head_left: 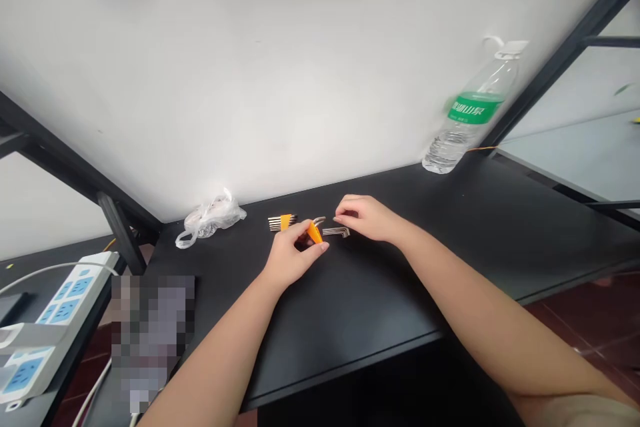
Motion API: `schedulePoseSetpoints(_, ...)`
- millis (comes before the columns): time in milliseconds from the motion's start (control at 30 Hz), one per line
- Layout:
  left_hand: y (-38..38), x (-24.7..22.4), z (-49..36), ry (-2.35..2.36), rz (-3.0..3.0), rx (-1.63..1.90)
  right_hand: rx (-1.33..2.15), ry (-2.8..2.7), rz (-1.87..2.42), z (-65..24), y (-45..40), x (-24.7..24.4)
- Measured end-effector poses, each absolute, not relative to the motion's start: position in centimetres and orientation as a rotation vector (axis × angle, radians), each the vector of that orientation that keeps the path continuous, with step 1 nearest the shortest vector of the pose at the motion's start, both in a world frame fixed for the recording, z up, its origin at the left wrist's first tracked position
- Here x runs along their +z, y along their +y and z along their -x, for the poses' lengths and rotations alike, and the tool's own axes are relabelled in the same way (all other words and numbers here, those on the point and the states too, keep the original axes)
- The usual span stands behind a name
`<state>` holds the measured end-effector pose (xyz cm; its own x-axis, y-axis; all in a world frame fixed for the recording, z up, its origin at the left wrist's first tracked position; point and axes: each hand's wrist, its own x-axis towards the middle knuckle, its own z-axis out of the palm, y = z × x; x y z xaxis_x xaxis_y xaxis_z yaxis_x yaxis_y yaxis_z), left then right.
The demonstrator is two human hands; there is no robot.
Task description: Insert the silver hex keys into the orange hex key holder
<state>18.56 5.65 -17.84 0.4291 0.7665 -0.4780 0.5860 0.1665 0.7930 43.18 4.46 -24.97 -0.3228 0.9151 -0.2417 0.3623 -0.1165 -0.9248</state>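
My left hand [293, 253] is closed on an orange holder [315, 232], with metal hex keys [320, 221] sticking out of its top. Just behind that hand, a second orange holder [285, 221] lies on the black table [350, 300] with several hex keys in it. Loose L-shaped hex keys [336, 232] rest on the table between my two hands. My right hand [361, 215] is to the right, above the loose keys, its thumb and fingers pinched together at a small metallic tip that is too small to make out.
A crumpled clear plastic bag [213, 217] lies at the back left. A water bottle [470, 110] with a green label stands at the back right by the wall. At the left are a white power strip [65, 310] with cables and a pixelated area. Black metal frames flank the table.
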Motion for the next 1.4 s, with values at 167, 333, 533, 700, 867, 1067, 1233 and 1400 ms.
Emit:
schedulePoseSetpoints(167, 5.9, -18.5, -18.2, 1.34, -1.771, 0.144, 1.486, -1.957, 1.489, -45.0, 4.6, -26.9)
schedulePoseSetpoints(333, 5.7, -19.1, -18.1, 1.365, -1.764, 0.171, 1.509, -2.009, 1.63, -44.3, 4.2, -27.2)
schedulePoseSetpoints(533, 5.7, -19.3, -18.1, 1.385, -1.762, 0.184, 1.565, -1.872, 1.612, -44.3, 4.3, -26.4)
schedulePoseSetpoints(700, 5.7, -19.6, -17.8, 1.422, -1.839, 0.189, 1.581, -1.561, 1.332, -44.3, 4.6, -24.7)
schedulePoseSetpoints(867, 5.6, -19.4, -17.8, 1.425, -1.868, 0.172, 1.44, -1.568, 1.233, -43.5, 4.4, -23.3)
schedulePoseSetpoints(1067, 5.6, -18.6, -18.3, 1.353, -1.905, 0.097, 1.319, -1.722, 1.206, -42.9, 4.2, -23.0)
schedulePoseSetpoints(1233, 5.7, -18.5, -18.2, 1.381, -1.912, 0.109, 1.284, -1.767, 1.202, -43.0, 4.1, -22.7)
schedulePoseSetpoints(1400, 5.8, -18.6, -18.2, 1.38, -1.904, 0.083, 1.266, -1.746, 1.208, -43.2, 4.1, -22.6)
